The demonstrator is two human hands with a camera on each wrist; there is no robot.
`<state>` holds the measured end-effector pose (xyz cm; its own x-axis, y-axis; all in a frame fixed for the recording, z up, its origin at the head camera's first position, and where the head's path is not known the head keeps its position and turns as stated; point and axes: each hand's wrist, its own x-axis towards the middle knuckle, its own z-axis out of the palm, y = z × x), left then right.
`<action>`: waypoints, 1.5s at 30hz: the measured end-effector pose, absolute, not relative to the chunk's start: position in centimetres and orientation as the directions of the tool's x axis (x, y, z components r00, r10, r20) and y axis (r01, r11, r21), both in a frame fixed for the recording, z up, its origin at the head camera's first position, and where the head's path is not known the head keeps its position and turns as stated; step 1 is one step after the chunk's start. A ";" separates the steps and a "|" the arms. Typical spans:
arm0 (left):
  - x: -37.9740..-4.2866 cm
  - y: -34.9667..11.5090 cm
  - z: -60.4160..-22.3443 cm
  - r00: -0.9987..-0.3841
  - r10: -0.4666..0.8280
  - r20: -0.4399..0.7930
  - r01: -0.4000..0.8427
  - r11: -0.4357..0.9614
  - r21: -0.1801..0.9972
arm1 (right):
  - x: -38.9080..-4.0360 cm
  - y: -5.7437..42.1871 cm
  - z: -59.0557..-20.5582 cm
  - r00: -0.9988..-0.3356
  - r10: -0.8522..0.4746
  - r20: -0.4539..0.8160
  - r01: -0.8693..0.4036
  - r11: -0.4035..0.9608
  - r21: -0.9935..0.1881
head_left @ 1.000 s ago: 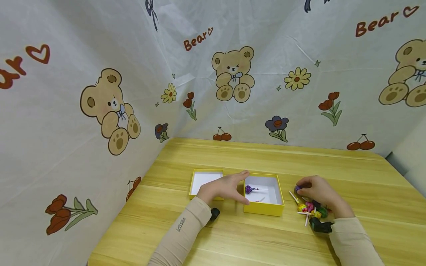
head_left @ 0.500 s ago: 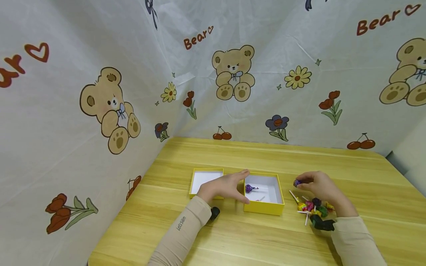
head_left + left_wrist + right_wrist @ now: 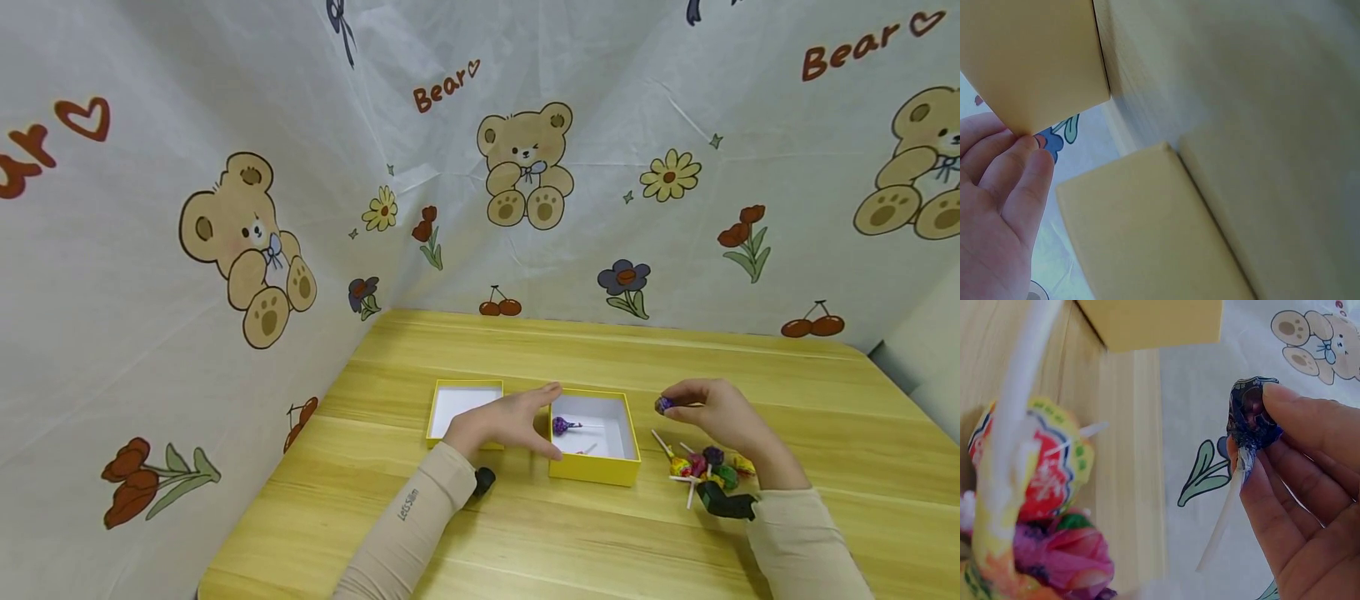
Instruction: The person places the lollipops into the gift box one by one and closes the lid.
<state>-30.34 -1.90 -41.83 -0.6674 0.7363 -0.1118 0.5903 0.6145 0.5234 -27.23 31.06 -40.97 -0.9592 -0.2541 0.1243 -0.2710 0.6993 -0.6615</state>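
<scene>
Purple lollipop in a pinch; yellow box beside the other hand

Head view: A right hand (image 3: 712, 412) pinches a purple lollipop (image 3: 663, 404) above the table, to the right of a square yellow box (image 3: 592, 472). A left hand (image 3: 513, 419), thumb and fingers spread, touches the box's left side without closing round it. White box interior, shown here alone, containing a loose lollipop (image 3: 561, 426) and part of another white stick. Shallow yellow-edged tray (image 3: 459, 402), white inside, at the box's left. Lollipop pile (image 3: 697, 464) near the right wrist, in mixed colours. Table (image 3: 525, 542) of pale, streaked wood grain; printed bear cloth (image 3: 337, 125) behind, creased.

Left wrist view: Smooth, matt outer walls with crisp edges; fingertips (image 3: 1040, 159) at one box corner.

Right wrist view: Held piece in full, with rounded head, shiny dark-blue and purple wrapper gathered at the neck, and slim white stick (image 3: 1216, 531), unseen from the head. Pile wrappers crinkled, some blurred.
</scene>
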 end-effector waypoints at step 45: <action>-30.5 -1.8 -42.0 -0.676 0.728 -0.114 0.586 0.625 0.515 | -26.2 23.6 -39.4 -0.916 -0.356 0.182 -0.360 0.533 -0.766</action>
<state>-30.46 -1.84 -41.95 -0.6761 0.7280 -0.1138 0.5864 0.6251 0.5151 -26.20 23.65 -39.41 -0.9164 -0.3564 0.1823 -0.3597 0.5334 -0.7656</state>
